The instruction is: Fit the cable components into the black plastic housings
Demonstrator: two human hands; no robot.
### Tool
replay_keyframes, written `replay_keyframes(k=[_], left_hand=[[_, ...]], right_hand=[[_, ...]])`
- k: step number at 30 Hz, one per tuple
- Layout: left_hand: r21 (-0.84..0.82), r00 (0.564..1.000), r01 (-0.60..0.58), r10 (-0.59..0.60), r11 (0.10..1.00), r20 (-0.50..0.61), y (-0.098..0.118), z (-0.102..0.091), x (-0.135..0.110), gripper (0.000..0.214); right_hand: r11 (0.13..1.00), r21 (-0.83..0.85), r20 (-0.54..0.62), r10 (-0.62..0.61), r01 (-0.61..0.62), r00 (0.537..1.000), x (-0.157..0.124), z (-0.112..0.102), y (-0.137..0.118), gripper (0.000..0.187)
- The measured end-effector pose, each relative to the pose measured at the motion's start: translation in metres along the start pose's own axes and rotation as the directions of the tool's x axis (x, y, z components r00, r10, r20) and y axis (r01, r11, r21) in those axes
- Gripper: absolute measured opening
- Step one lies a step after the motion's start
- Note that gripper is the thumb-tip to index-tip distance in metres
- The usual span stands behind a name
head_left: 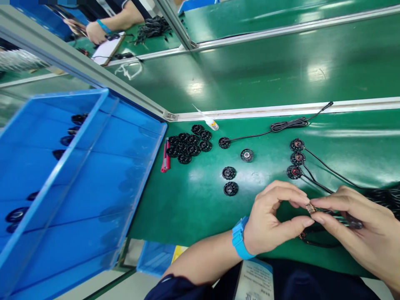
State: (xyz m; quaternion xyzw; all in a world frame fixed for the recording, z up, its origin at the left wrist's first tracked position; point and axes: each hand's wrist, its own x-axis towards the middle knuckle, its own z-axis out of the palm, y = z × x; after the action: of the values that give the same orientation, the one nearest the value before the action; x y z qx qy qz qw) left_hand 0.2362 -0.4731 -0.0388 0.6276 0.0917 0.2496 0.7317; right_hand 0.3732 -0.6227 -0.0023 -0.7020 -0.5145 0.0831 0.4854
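Note:
My left hand (271,218), with a blue strap on its wrist, pinches a small copper-coloured part (310,208) between thumb and fingertips. From the other side, my right hand (359,229) grips the same part with thumb and forefinger. Thin wires and a dark rounded piece (354,223) show under the right fingers; how they join the part is hidden. Beyond my hands, three black round housings (294,171) with orange-red insides stand in a column, with black cables running right. Two more round black housings (230,188) lie to the left of my left hand.
Several black housings (184,148) cluster by a red utility knife (165,156). A white bottle (211,123) with a thin nozzle lies behind them. One housing has a coiled cable (289,124). A blue bin (134,166) stands left. Across the frame rail, another person's hand (96,32) shows.

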Motion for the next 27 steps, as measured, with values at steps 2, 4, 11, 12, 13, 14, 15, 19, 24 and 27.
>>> replay_keyframes(k=[2,4,11,12,13,14,15,19,24,27], left_hand=[[0.079,0.999,-0.037,0.036,0.996,0.017,0.0028,-0.0018,0.0025,0.023],[0.11,0.999,-0.027,0.023,0.994,0.038,0.0055,-0.0034,0.0048,0.014],[0.092,1.0,0.013,-0.015,0.996,0.026,0.0041,-0.0049,0.0062,0.013],[0.097,0.999,-0.013,0.009,0.995,0.041,0.0038,-0.0048,0.0065,0.017],[0.108,0.998,-0.041,0.036,0.993,0.053,0.0036,-0.0049,0.0069,0.02],[0.124,0.997,-0.065,0.058,0.99,0.06,0.0037,-0.0049,0.0073,0.02],[0.143,0.995,-0.081,0.072,0.986,0.063,0.0038,-0.0051,0.0077,0.018],[0.185,0.997,-0.072,0.064,0.98,0.05,0.0036,-0.0054,0.0088,0.01],[0.0,1.0,0.009,-0.009,1.0,0.023,-0.0001,-0.0015,0.0061,0.02],[-0.177,0.985,0.172,-0.168,0.969,0.037,-0.0016,0.0018,0.0029,0.023]], right_hand=[[1.0,-0.005,0.009,0.0,0.0,1.0,-0.0005,0.0,0.0007,0.007],[1.0,-0.006,0.014,0.002,-0.002,1.0,-0.0011,-0.0002,0.0015,0.008],[0.999,0.027,0.016,0.025,-0.026,1.0,-0.0017,-0.0004,0.0013,0.009],[0.999,0.034,0.009,0.025,-0.026,1.0,-0.0017,-0.0002,0.0011,0.008],[0.999,0.039,0.006,0.026,-0.026,1.0,-0.0017,0.0,0.0011,0.007],[0.999,0.044,0.008,0.026,-0.026,1.0,-0.0018,0.0003,0.0012,0.007],[0.998,0.05,0.015,0.027,-0.028,1.0,-0.0019,0.0005,0.0015,0.007],[0.993,0.099,0.059,0.057,-0.063,0.997,-0.0031,0.0004,0.0031,0.01],[0.989,0.085,0.074,0.113,-0.119,0.991,-0.0021,-0.0005,0.0005,0.007],[0.994,0.044,0.071,0.099,-0.102,0.993,-0.0002,0.0001,-0.0017,0.011]])
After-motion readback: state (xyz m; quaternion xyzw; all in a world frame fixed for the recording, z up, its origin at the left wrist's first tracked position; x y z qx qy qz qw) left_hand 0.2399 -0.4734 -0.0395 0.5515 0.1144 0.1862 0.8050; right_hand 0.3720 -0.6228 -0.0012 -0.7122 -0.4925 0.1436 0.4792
